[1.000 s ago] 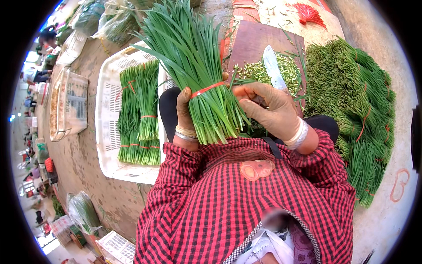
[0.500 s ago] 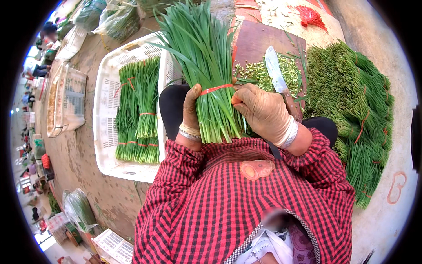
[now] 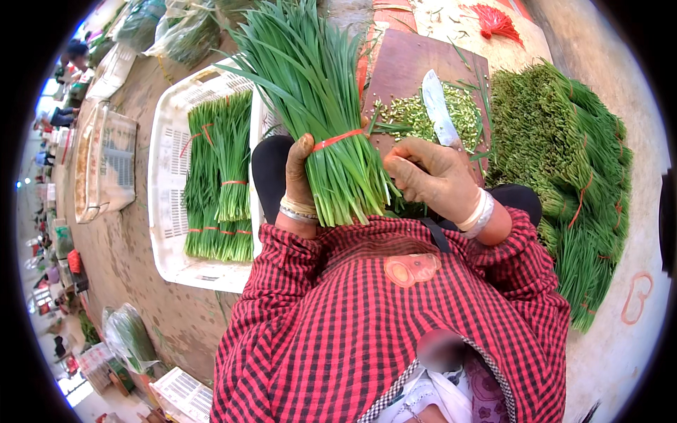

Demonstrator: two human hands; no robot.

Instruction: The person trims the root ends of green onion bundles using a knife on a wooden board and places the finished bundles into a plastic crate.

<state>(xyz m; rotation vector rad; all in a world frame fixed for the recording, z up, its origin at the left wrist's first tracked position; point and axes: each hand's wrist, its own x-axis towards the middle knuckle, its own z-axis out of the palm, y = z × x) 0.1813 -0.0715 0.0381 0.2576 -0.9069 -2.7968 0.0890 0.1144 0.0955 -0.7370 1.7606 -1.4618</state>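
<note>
A bunch of garlic chives (image 3: 300, 77) stands upright in my gloved left hand (image 3: 300, 173), its pale cut ends down and its green leaves fanned upward. A red band (image 3: 337, 139) circles it near the thumb. My left fingers are wrapped behind the bunch, mostly hidden. Just right of the stems is my gloved right hand (image 3: 436, 180), curled closed with thumb and forefinger near each other. What lies inside that grip, if anything, is hidden. Behind the right hand, a knife (image 3: 438, 109) rests on a dark red board (image 3: 402, 60) among chopped stem ends (image 3: 412, 116).
To my left, a white plastic crate (image 3: 161, 204) holds several banded chive bunches (image 3: 233, 162). A large pile of chives (image 3: 578, 183) lies on the right. Red bands (image 3: 497, 25) sit beyond the board. Another crate (image 3: 106, 162) stands farther left on the floor.
My right hand has drawn away from the red band, slightly right and down. The bunch has shifted a little left and tilted in my left hand, which keeps its hold.
</note>
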